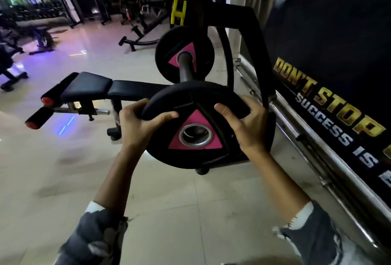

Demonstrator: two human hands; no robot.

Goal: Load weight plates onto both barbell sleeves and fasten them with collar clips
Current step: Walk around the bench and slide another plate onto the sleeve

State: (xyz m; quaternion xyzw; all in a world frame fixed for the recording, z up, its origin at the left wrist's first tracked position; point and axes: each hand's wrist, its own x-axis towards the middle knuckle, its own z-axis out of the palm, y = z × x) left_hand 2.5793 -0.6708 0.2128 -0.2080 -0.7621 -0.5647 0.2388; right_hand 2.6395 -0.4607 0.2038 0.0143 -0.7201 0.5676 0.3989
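Gripping a black weight plate (197, 117) with a pink triangle at its hub, left hand (137, 125) clamped round the rim on one side and right hand (243, 125) clamped round the opposite side, each wrapped over the edge. Held just off the near end of the barbell sleeve (186, 68), upper rim covering the sleeve's tip, steel-ringed bore sitting below the sleeve's line and, by the look of it, not yet threaded. Already seated farther along the sleeve: one matching plate (167, 51), close to the rack upright (249, 32). Judged an early stage of the job: one plate on at this end, a second about to go on, no collar clip anywhere in view, the far sleeve out of sight and its state unknown. Tilted back, flat face turned up toward the camera rather than squarely at the sleeve's end; bore axis angled upward, crossing the sleeve's long axis running away toward the rack. Likely needing to be tipped upright and raised until bore and sleeve line up. Left of the sleeve, a padded bench (88, 89); right of it, a slogan banner (328, 95).
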